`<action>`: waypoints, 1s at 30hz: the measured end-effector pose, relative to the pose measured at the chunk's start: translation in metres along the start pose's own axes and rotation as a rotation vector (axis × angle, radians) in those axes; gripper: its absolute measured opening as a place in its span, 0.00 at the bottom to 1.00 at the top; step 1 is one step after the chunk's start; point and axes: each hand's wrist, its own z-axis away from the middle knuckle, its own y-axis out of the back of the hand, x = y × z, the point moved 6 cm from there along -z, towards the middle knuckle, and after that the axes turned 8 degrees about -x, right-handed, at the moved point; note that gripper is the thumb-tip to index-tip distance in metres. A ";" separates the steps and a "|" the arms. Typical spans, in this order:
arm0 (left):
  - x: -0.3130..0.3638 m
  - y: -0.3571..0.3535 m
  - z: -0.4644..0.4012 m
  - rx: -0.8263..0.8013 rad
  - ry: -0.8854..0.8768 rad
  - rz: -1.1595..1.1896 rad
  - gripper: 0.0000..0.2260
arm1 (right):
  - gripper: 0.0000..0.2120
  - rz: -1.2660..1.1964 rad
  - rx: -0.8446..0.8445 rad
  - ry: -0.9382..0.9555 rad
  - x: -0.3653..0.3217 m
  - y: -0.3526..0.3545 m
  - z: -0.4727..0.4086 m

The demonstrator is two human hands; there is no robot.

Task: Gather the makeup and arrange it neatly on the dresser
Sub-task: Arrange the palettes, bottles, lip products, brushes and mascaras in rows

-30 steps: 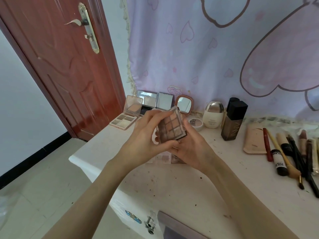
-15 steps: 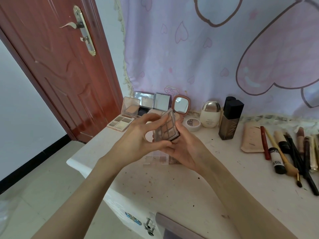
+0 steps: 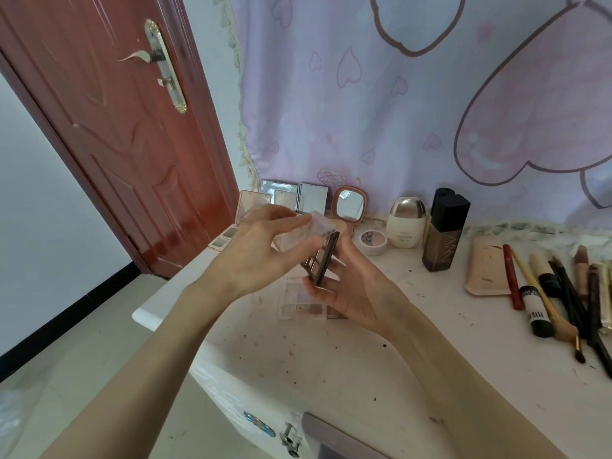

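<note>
Above the white dresser (image 3: pixel 331 359) both hands hold a dark eyeshadow palette (image 3: pixel 323 260), tilted nearly on edge. My right hand (image 3: pixel 351 293) grips its lower part from beneath. My left hand (image 3: pixel 255 250) pinches its clear lid (image 3: pixel 308 231), which stands swung away from the pans. Beneath the hands a pale eyeshadow palette (image 3: pixel 308 301) lies flat on the dresser top. Opened mirrored compacts (image 3: pixel 298 200) and a round pink mirror (image 3: pixel 349 204) stand along the back.
A small white jar (image 3: pixel 373 241), a cream bottle (image 3: pixel 405 223) and a dark foundation bottle (image 3: pixel 445 231) stand by the curtain. A peach case (image 3: pixel 486 270) and several brushes and pencils (image 3: pixel 563 293) lie at the right. A red door (image 3: pixel 116 127) is left.
The palette has turned from facing me to nearly edge-on, and my left hand has swung its clear lid open. Both hands have shifted slightly lower.
</note>
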 end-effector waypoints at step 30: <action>-0.029 0.012 -0.038 0.076 0.175 0.190 0.41 | 0.07 0.642 0.387 0.259 -0.045 0.013 -0.035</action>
